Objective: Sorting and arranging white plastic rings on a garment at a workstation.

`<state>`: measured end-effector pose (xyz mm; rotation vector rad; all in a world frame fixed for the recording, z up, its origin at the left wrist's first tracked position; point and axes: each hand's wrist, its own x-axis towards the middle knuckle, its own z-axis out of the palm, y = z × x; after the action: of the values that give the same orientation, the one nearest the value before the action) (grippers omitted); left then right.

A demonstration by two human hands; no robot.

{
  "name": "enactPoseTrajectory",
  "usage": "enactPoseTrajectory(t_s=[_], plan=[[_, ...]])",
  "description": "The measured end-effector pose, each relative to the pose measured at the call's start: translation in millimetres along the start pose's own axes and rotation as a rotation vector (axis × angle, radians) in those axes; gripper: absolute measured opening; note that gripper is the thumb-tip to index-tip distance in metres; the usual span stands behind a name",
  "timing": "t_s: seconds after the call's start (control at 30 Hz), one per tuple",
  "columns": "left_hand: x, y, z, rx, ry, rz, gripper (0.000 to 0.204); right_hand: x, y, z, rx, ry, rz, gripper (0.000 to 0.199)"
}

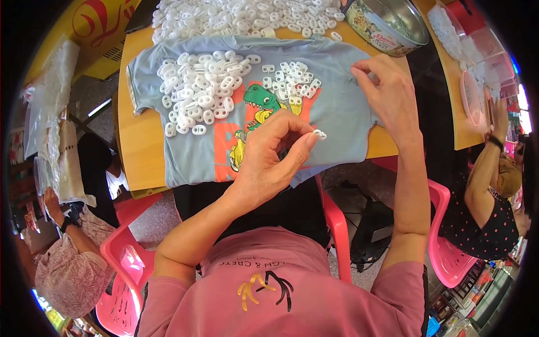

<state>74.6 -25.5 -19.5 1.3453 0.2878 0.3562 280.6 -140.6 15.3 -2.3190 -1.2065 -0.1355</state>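
Note:
My left hand (pixel 275 151) pinches a small white two-hole plastic piece (pixel 320 134) between thumb and forefinger, held above the lower part of a blue-grey T-shirt (pixel 342 112) with a dinosaur print. To the right, my right hand (pixel 388 92) hovers over the shirt with thumb and forefinger drawn together. Whatever is between those fingertips is too small to make out. A small greyish patch of tiny bits (pixel 353 80) lies by them. On the shirt's left side rests a heap of oval white two-hole pieces (pixel 202 84); a smaller group of squarer white pieces (pixel 292 78) sits near the middle.
A large heap of white pieces (pixel 241 17) covers the far edge of the wooden table (pixel 135 151). At the far right stands a round metal tin (pixel 387 28) with a patterned side. People sit on either side, on pink chairs (pixel 126 269). Clear bins (pixel 488 50) stand on the right-hand table.

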Motion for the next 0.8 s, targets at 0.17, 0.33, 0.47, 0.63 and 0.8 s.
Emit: enactPoseTrajectory(t_s=[0.17, 0.33, 0.47, 0.63, 0.8], plan=[[0, 0, -1, 0.027, 0.003, 0.016, 0.006, 13, -4, 0, -0.265, -0.129, -0.172, 0.014], [0, 1, -1, -0.012, 0.008, -0.009, 0.007, 16, 5, 1, -0.233, -0.108, -0.175, 0.012], [0, -2, -3, 0.014, 0.011, 0.027, 0.007, 13, 6, -6, -0.054, -0.056, -0.084, 0.011], [1, 0, -2, 0.026, 0.008, 0.029, 0.006, 5, 2, -9, -0.046, -0.197, -0.170, 0.010], [1, -1, -2, 0.019, 0.012, 0.037, 0.006, 3, 2, -6, -0.127, -0.164, -0.299, 0.012]])
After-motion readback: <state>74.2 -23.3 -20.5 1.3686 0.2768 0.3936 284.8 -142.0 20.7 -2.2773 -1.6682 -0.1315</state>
